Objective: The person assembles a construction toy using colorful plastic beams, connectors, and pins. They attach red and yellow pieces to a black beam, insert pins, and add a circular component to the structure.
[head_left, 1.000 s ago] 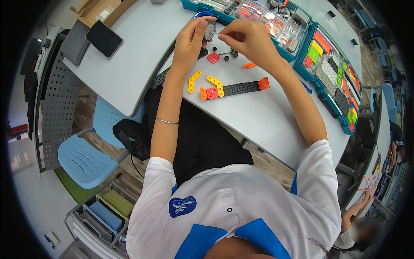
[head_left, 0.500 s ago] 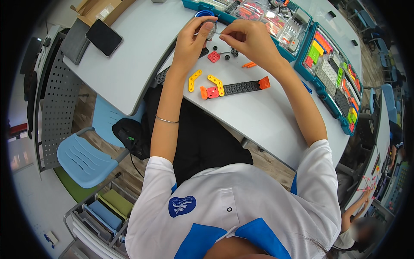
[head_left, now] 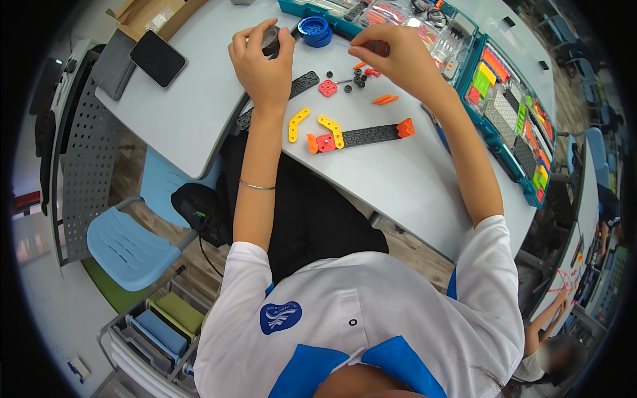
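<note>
My left hand grips a dark round wheel-like part between thumb and fingers, over the table's far edge. To its right, my right hand pinches a thin metal rod, faint at the fingertips. Between the hands stand blue round wheel hubs. Closer to me lie a red square plate, a black perforated beam, small black collars and orange pins. Two yellow angled beams rest nearby, one against a black beam assembly with orange ends.
A teal parts case with colourful pieces stands open along the right and far side. At left are a phone, a grey pouch and a cardboard box. Blue chairs stand below; another person's arm shows far right.
My hands have moved apart: the left went left with the round part, the right slightly right with the rod. The blue hubs and the orange and red pieces behind now show.
</note>
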Action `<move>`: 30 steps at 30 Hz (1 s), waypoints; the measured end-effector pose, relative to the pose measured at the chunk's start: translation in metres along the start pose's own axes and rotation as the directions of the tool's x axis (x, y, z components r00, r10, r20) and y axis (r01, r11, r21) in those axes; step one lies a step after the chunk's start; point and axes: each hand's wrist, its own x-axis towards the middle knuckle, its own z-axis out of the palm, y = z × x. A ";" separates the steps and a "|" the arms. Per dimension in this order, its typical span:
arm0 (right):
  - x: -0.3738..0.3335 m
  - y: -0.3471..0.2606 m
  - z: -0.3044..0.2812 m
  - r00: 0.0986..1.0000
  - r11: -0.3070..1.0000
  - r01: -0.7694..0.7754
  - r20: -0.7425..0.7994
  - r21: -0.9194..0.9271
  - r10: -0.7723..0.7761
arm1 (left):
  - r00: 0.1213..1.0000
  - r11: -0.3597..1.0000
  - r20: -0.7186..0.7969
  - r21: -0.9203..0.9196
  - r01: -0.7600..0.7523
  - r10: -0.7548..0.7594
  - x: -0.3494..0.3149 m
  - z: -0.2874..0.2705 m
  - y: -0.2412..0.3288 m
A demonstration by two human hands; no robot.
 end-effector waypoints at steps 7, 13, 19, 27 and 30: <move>0.001 0.026 -0.019 0.968 0.942 -0.251 0.082 0.222 0.239 | 0.950 0.973 0.294 0.229 0.035 -0.104 -0.012 0.006 -0.010; -0.003 0.025 -0.020 0.948 0.835 -0.317 0.174 0.449 0.265 | 0.948 0.962 0.306 0.272 0.000 -0.086 -0.011 0.003 -0.006; -0.001 0.018 -0.009 0.982 0.835 -0.189 0.106 0.518 0.156 | 0.845 0.725 0.535 -0.579 0.373 -0.008 0.001 -0.006 0.019; -0.007 0.005 0.002 0.970 0.863 -0.244 0.119 0.442 0.213 | 0.721 0.701 0.692 -0.504 0.504 -0.021 -0.004 -0.007 0.021; -0.013 0.012 -0.002 0.984 0.990 -0.138 0.112 0.018 0.135 | 0.833 0.819 0.549 -0.447 0.360 -0.067 -0.004 -0.006 0.019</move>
